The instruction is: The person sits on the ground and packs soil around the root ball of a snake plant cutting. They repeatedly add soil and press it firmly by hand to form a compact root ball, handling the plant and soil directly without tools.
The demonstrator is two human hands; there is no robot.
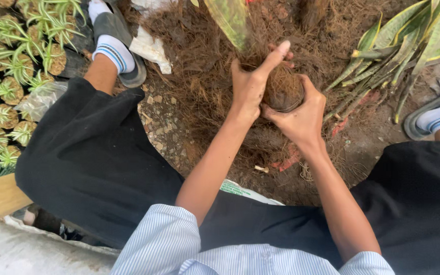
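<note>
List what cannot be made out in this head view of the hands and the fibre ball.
- Fibre ball: its sides are covered by the left hand and right hand.
- Plant leaf rising from the ball: blurred and cut off by the top edge.
- Loose plants: leaf tips run past the right edge.
- Small potted plants: rows cut off by the left edge.

Plant nursery: fibre heap (199,56), rows of potted seedlings (14,66).

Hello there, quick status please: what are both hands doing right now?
Left hand and right hand both clasped round fibre root ball. Plant leaf upright from it. Loose plants lie right, clear.
</note>
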